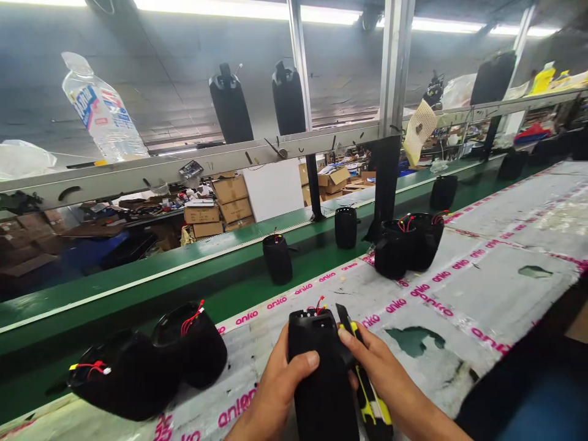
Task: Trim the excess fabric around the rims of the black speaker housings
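My left hand point(287, 383) is wrapped around the side of a black, fabric-covered speaker body point(321, 386), thumb across its front. Red wires point(320, 304) stick up from the body's top rim, which faces away from me. In my right hand point(379, 361) is a yellow and black utility knife point(367, 395), lying alongside the body with its dark tip pointing up and away. The right thumb presses on the knife near its front end. Those right fingers also reach behind the body's right edge; whether they bear its weight I cannot tell.
Two black speaker bodies point(193, 352) with wires lie to the left, and others point(407, 248) stand to the right. A green conveyor belt point(239, 278) carries more. Above runs a metal shelf point(220, 158) with a plastic bottle point(103, 113). Taped sheeting point(441, 294) covers the bench.
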Demonstrator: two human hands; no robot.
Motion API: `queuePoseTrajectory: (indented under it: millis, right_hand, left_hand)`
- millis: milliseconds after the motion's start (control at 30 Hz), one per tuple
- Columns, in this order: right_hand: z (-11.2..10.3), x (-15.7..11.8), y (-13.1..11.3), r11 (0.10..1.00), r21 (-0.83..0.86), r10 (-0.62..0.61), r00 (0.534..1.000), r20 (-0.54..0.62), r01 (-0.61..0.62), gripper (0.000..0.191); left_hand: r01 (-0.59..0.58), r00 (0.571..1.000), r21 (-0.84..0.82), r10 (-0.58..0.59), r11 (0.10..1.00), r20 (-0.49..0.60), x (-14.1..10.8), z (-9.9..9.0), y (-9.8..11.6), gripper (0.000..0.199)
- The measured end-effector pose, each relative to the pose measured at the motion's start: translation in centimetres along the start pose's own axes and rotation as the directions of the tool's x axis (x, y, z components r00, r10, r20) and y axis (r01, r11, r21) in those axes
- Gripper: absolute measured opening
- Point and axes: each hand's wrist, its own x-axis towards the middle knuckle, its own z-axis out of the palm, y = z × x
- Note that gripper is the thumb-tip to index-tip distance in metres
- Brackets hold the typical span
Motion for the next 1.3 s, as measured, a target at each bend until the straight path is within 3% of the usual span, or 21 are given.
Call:
queuePoseTrajectory:
  millis: [67,167,267,400,467,567,667,767,867,967,1100,1200,1300]
  right_hand:
    - [-0.3,0.1,-0.1,1.0,-0.017,0.004,1.0,-0.002,-0.004,0.052]
    - [-1.3,-0.1,-0.9,0.985,-0.171,-0.053,0.995,-0.09,0.037,0.054]
    - [-2.5,-0.9,-2.1,0.947,-0.31,-0.146,0.972,-0.183,0.084,0.056]
    - [-3.2,-2.4,-3.6,0.844,-0.482,-0.314,0.946,-0.086,0.236,0.044]
    - [-3.1,-2.8,-4.1,0.721,-0.595,-0.425,0.905,0.025,0.355,0.033]
    - [-3.1,-3.1,-4.5,0.469,-0.715,-0.558,0.801,0.216,0.519,0.019]
    - [-3.5,-3.1,-4.9,0.172,-0.799,-0.602,0.704,0.378,0.576,0.014]
    - [-3.8,-3.2,-5.5,-0.098,-0.835,-0.559,0.664,0.496,0.541,0.013]
    - [-3.8,-3.2,-6.3,-0.227,-0.827,-0.506,0.663,0.552,0.515,0.016]
    - [-3.6,-2.9,-6.7,-0.23,-0.841,-0.484,0.692,0.536,0.49,0.015]
    - [-3.8,-2.5,-6.4,-0.136,-0.855,-0.486,0.719,0.498,0.5,0.014]
    - [-4.0,-2.4,-6.3,-0.084,-0.85,-0.477,0.728,0.492,0.52,0.013]
    - [-4.2,-2.4,-6.4,-0.085,-0.861,-0.466,0.743,0.48,0.502,0.012]
  left_hand:
    - [-0.031,0.999,0.072,0.034,0.997,-0.038,0.1,-0.1,0.3,0.063]
    - [-0.067,0.989,0.222,0.094,0.973,-0.114,0.2,-0.1,0.8,0.068]
    - [-0.049,0.96,0.453,0.167,0.89,-0.224,0.2,0.0,1.3,0.075]
    - [0.004,0.907,0.669,0.28,0.743,-0.316,0.5,1.1,1.5,0.068]
    - [0.018,0.898,0.708,0.3,0.706,-0.321,0.6,1.9,1.4,0.067]
    - [0.074,0.899,0.726,0.268,0.684,-0.345,0.8,2.7,1.3,0.067]
    - [0.123,0.906,0.735,0.227,0.666,-0.358,0.9,2.9,1.3,0.069]
    - [0.109,0.912,0.765,0.242,0.635,-0.33,1.1,2.9,1.0,0.075]
    - [0.047,0.912,0.766,0.285,0.641,-0.294,1.0,3.1,0.5,0.076]
    - [-0.005,0.948,0.692,0.224,0.722,-0.227,0.5,3.1,0.6,0.072]
    - [-0.051,0.996,0.531,0.081,0.846,-0.034,0.4,1.8,1.9,0.064]
    - [-0.048,0.993,0.495,-0.011,0.868,0.116,1.2,0.5,2.5,0.06]
    - [-0.052,0.988,0.459,-0.021,0.887,0.151,2.2,-0.2,2.2,0.058]
